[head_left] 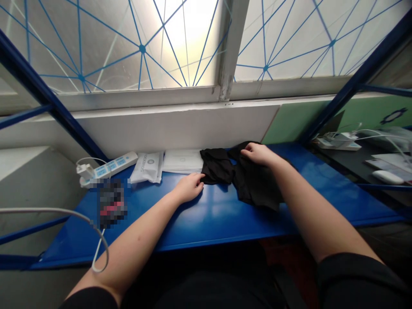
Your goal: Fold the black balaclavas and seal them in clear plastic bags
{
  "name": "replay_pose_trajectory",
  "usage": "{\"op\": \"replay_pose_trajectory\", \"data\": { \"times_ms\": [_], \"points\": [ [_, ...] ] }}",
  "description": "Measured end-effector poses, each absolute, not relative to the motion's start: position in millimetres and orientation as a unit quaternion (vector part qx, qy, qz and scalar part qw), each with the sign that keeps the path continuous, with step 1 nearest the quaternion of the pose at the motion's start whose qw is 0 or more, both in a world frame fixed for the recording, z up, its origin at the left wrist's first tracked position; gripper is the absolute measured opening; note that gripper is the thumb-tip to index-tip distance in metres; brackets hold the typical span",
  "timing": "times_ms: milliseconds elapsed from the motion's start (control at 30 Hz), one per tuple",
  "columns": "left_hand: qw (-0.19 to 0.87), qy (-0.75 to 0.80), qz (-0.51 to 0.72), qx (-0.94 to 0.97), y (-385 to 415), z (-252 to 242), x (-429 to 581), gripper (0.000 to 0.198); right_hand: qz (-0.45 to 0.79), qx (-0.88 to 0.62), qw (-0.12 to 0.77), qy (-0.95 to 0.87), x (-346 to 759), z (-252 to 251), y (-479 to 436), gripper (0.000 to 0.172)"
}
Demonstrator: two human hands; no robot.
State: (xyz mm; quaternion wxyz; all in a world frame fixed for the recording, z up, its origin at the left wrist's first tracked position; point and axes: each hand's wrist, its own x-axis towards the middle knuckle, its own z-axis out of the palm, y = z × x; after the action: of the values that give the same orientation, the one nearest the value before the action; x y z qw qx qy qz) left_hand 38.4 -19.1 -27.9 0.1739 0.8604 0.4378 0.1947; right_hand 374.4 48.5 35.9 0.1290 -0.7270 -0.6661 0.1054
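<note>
Black cloth (252, 182), crumpled; right hand (260, 155) open on top, left hand (189, 187) open on blue bench (219, 219), just beside cloth

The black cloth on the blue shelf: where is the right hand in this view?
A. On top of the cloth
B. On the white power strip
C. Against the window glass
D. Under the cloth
A. The right hand lies palm-down on the upper part of the black cloth, which rests on the blue shelf.
</note>
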Motion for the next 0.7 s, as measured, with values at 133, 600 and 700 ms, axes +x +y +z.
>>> {"op": "replay_pose_trajectory", "data": {
  "times_ms": [133,600,700],
  "points": [
    [0.215,0.456,0.25,0.827,-15,-31,37,0.052,0.265,-0.671,0.107,-0.684,308,20,44,0.043],
    [0.304,0.457,0.256,0.796,-10,-30,36,0.022,0.395,-0.605,0.303,-0.621,272,2,62,0.023],
    [0.387,0.48,0.375,0.692,-4,-33,34,0.033,0.398,-0.514,0.367,-0.666,270,17,55,0.032]
  ]
}}
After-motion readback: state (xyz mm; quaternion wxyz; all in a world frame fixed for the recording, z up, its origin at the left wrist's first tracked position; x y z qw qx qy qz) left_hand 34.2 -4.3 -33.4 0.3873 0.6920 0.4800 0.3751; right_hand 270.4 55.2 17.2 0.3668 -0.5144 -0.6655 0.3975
